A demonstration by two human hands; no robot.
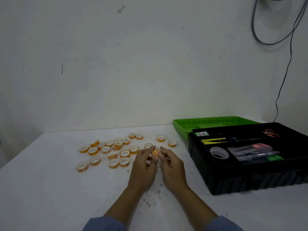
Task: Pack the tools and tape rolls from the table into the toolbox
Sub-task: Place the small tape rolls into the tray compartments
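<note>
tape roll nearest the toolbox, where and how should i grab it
The tape roll lies flat, hole up, touching nothing beside it. Best come from above with the right hand, once it drops the held roll, and pinch its wall, thumb in the hole, finger outside.

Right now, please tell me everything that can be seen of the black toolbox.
The toolbox is black, plastic-looking and open, resting on the table at the right. A green lid-like panel lies behind it. Its divided inside holds a large white tape roll, orange-handled scissors and a yellow tool. The left hand and right hand hold a small tape roll, apart from it.
</note>
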